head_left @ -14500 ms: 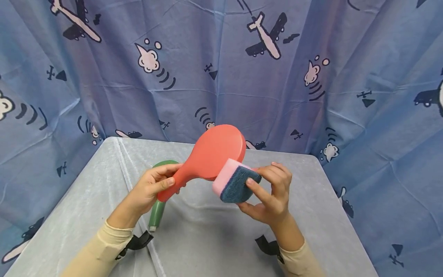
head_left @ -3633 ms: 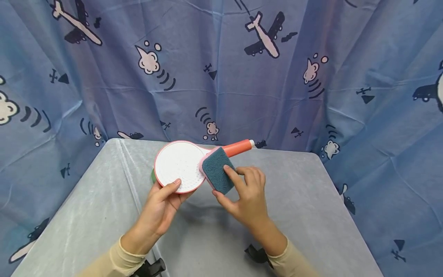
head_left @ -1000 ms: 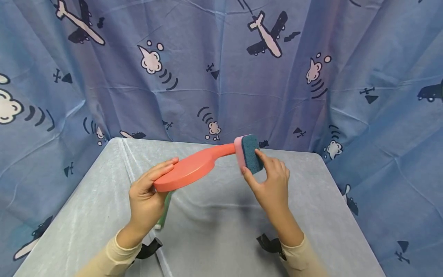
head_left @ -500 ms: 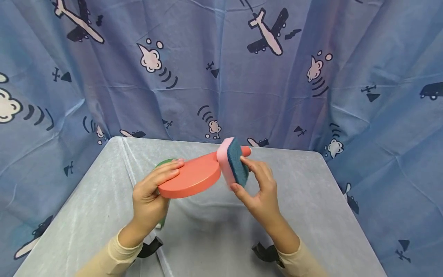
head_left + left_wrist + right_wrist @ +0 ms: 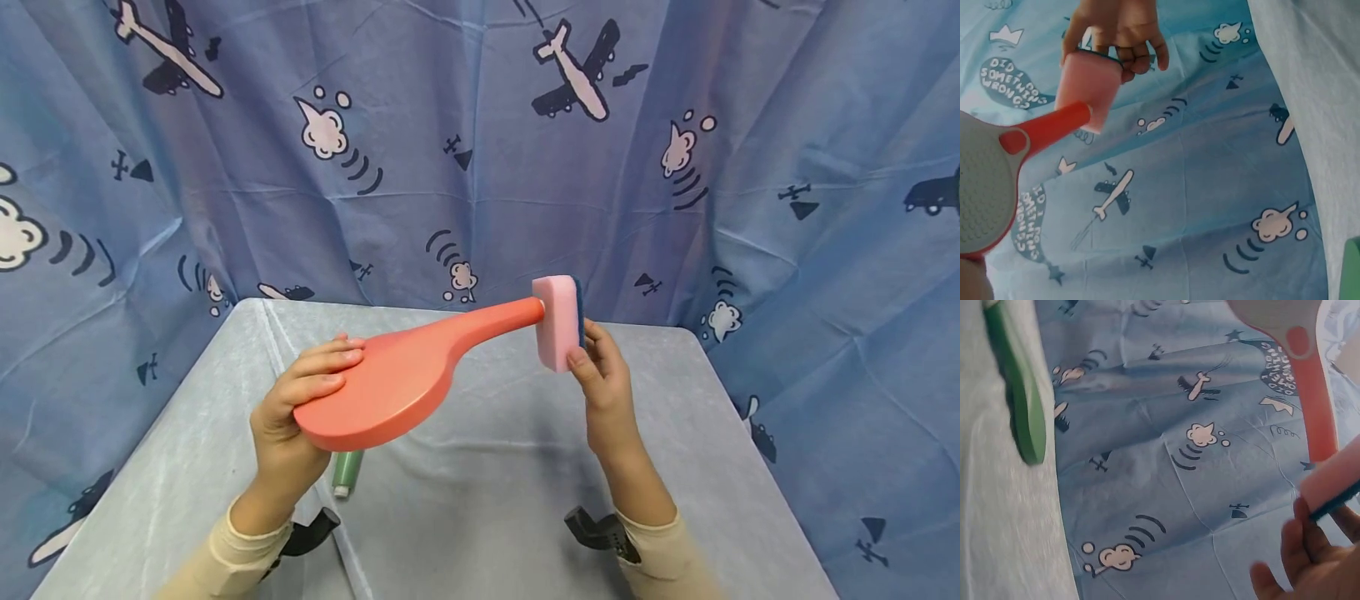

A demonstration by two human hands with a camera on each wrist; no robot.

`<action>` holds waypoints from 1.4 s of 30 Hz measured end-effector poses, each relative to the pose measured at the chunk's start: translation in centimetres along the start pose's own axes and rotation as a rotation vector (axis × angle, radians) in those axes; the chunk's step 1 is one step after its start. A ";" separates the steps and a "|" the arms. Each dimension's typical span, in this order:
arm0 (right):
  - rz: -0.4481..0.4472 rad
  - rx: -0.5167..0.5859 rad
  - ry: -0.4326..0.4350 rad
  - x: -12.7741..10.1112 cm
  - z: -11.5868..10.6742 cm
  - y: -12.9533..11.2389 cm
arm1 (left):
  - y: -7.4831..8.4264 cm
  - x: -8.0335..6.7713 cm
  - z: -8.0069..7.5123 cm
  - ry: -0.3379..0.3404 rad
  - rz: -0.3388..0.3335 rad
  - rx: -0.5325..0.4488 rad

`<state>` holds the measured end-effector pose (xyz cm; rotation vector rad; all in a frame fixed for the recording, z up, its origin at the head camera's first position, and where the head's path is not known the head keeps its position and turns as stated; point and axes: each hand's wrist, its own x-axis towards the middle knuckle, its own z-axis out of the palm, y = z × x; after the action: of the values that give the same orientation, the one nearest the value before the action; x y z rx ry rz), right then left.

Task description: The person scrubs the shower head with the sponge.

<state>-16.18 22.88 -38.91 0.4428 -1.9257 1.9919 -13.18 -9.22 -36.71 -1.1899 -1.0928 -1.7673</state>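
Observation:
A red handheld shower head (image 5: 397,375) is held up over the table, its back toward the head camera. My left hand (image 5: 296,425) grips it by the round head, fingers on top. Its white perforated face (image 5: 985,187) shows in the left wrist view. My right hand (image 5: 611,400) pinches a sponge (image 5: 557,325), pink with a dark blue-green scouring side. The pink side touches the tip of the shower head's handle (image 5: 1317,412). Some right fingers are hidden behind the sponge.
A green object with a long handle and pale end (image 5: 347,471) lies on the grey cloth-covered table (image 5: 480,517), partly hidden under the left hand and shower head. A blue curtain (image 5: 480,150) with airplane prints hangs behind the table.
Earlier the sponge was on the round head, and the left hand held the handle. In the last half second the sponge slid from the handle's base to its tip, rightward; the shower head shifted left.

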 end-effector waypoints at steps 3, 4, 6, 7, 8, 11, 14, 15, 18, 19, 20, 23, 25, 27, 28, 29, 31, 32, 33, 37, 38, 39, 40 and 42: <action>0.048 0.134 -0.056 0.2 -0.1 -0.2 | -0.1 -0.2 -0.5 -0.026 -0.048 0.004; 0.061 0.155 -0.066 0.3 -0.2 -0.2 | -0.2 -0.4 -0.7 -0.039 -0.082 0.013; 0.075 0.168 -0.072 0.3 -0.3 -0.2 | -0.2 -0.8 -1.1 -0.066 -0.175 0.039; 0.078 0.166 -0.068 0.3 -0.3 -0.1 | -0.3 -0.9 -1.2 -0.075 -0.229 0.056; 0.080 0.165 -0.059 0.4 -0.4 -0.1 | -0.3 -1.0 -1.3 -0.083 -0.284 0.070; 0.077 0.159 -0.026 0.5 -0.6 0.1 | -0.3 -1.2 -1.3 -0.091 -0.431 0.063; 0.070 0.137 0.000 0.5 -0.8 0.2 | -0.3 -1.4 -1.2 -0.083 -0.534 -0.002; 0.068 0.128 0.007 0.6 -0.9 0.2 | -0.3 -1.4 -1.2 -0.077 -0.559 -0.026; 0.067 0.099 0.019 0.7 -1.0 0.2 | -0.2 -1.5 -1.2 -0.058 -0.653 -0.075; 0.066 0.095 0.022 0.7 -1.0 0.2 | -0.1 -1.4 -1.3 -0.051 -0.691 -0.085; 0.064 0.095 0.025 0.7 -1.0 0.2 | 0.0 -1.4 -1.4 -0.045 -0.736 -0.104; 0.059 0.088 0.037 0.8 -1.1 0.3 | 0.4 -1.2 -1.8 -0.037 -0.894 -0.214; 0.055 0.085 0.051 0.8 -1.1 0.4 | 0.5 -1.0 -1.9 -0.019 -0.990 -0.318; 0.053 0.070 0.071 0.8 -1.2 0.5 | 0.5 -0.9 -2.0 0.005 -1.061 -0.422; 0.051 0.062 0.082 0.8 -1.2 0.6 | 0.5 -0.9 -2.0 0.019 -1.087 -0.460; 0.049 0.053 0.093 0.8 -1.2 0.6 | 0.5 -0.9 -1.9 0.033 -1.107 -0.493; 0.038 0.036 0.115 0.8 -1.1 0.7 | 0.6 -1.0 -1.7 0.056 -1.131 -0.528; 0.029 0.026 0.126 0.7 -1.1 0.7 | 0.6 -1.0 -1.6 0.067 -1.136 -0.535; 0.015 0.011 0.137 0.7 -1.0 0.8 | 0.6 -1.0 -1.5 0.077 -1.140 -0.535; -0.100 -0.145 0.180 0.6 -0.7 0.9 | 0.6 -1.1 -1.0 0.096 -1.133 -0.498; -0.140 -0.210 0.196 0.5 -0.6 1.0 | 0.6 -1.2 -0.8 0.098 -1.129 -0.485; -0.183 -0.283 0.215 0.5 -0.4 1.0 | 0.6 -1.2 -0.7 0.100 -1.126 -0.472; -0.228 -0.356 0.236 0.4 -0.2 1.1 | 0.6 -1.3 -0.6 0.102 -1.122 -0.461; -0.327 -0.477 0.271 0.3 0.2 1.2 | 0.6 -1.3 -0.4 0.109 -1.117 -0.439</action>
<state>-16.98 22.66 -39.86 0.3141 -1.9226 1.2661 -12.36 -9.70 -37.92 -0.6818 -1.4895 -2.9917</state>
